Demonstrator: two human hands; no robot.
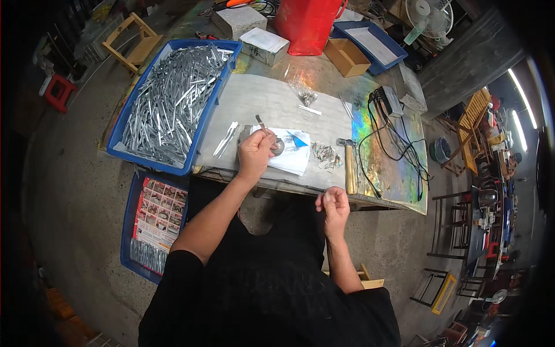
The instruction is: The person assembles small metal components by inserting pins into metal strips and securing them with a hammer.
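My left hand (255, 154) is closed around a slim metal tool (260, 121), whose dark end sticks up above the fist; its exact kind is unclear. Beneath and beside that hand are a round grey metal piece (278, 147) and white paper sheets (292, 164) with a blue patch. My right hand (334, 207) hovers just off the table's front edge, thumb and fingers pressed together; whatever it holds, if anything, is hidden. Nearest to it lies a hammer (350, 168) with a wooden handle. Left of the hammer is a small pile of thin metal pieces (326, 156).
A blue tray (193, 165) heaped with metal strips (170, 98) stands at left; a lower blue bin (128, 254) sits below it. Loose strips (225, 140), a plastic bag of small parts (305, 93) and black cables (399, 147) lie on the table. A red container (306, 29) stands behind.
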